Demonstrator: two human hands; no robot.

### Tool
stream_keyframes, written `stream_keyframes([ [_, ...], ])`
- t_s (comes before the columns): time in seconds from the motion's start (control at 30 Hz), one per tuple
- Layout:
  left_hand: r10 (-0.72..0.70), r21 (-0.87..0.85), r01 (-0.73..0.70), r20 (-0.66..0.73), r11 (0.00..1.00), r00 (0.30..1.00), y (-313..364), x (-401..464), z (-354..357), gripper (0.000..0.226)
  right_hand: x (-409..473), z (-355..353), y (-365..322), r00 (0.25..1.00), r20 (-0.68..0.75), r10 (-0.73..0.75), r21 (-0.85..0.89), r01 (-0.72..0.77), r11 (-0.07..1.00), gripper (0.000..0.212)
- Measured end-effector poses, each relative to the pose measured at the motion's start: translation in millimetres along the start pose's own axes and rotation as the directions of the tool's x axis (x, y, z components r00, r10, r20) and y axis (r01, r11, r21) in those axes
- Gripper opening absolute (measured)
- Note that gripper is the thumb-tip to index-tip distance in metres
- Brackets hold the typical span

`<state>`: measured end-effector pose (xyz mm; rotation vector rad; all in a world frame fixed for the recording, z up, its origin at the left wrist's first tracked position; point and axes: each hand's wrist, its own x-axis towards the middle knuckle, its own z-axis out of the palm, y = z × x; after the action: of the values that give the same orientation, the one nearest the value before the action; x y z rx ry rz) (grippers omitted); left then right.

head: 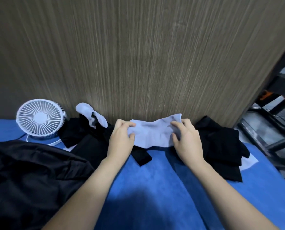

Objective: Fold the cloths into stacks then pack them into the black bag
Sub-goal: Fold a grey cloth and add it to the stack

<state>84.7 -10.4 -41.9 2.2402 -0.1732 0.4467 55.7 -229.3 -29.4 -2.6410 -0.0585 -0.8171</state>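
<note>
The white cloth point(152, 136) is being held between both hands at the far edge of the blue surface point(146, 188), close against the wood-grain panel point(138, 55), and appears to be a sock being smoothed or readied for a fold. The left hand point(121, 138) is gripping its left end, fingers curled over the top edge and thumb pressed beneath; the right hand point(186, 138) is pinching its right end in much the same way, so each grip is closed on the fabric. The task is judged to be at an early or middle stage: a pile of black cloths point(221, 146) is lying to the right, seemingly partly stacked, while more black pieces point(88, 143) and a second white sock point(92, 119) are lying loose to the left, beside a small white fan point(39, 120). The black bag point(30, 180) is spread at the near left, and nothing can be seen being packed into it yet; whether anything is already inside cannot be told.
</note>
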Motion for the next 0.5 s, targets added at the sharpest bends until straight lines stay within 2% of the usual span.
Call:
stream_keyframes([
  [0.07,0.005,-0.065,-0.01,-0.07,0.998,0.998,7.5,-5.2,-11.4,0.034,-5.7,-18.5,-8.1,1.0,-0.022,0.018,0.133,-0.015,0.991,0.041],
  [0.2,0.05,-0.133,-0.069,-0.136,0.989,0.989,21.1,-31.3,-35.1,0.032,-31.8,-54.3,-21.2,0.999,-0.028,0.031,0.246,-0.023,0.969,0.048],
  [0.33,0.085,-0.126,-0.094,-0.075,0.988,0.994,30.6,-77.1,-54.0,0.031,-79.2,-80.7,-25.7,0.993,0.007,0.117,0.308,-0.113,0.945,0.051],
  [0.5,0.117,-0.011,-0.116,0.018,0.993,0.993,41.3,-133.4,-62.1,0.028,-124.0,-97.8,-21.0,0.973,0.112,0.202,0.322,-0.228,0.919,0.05],
])
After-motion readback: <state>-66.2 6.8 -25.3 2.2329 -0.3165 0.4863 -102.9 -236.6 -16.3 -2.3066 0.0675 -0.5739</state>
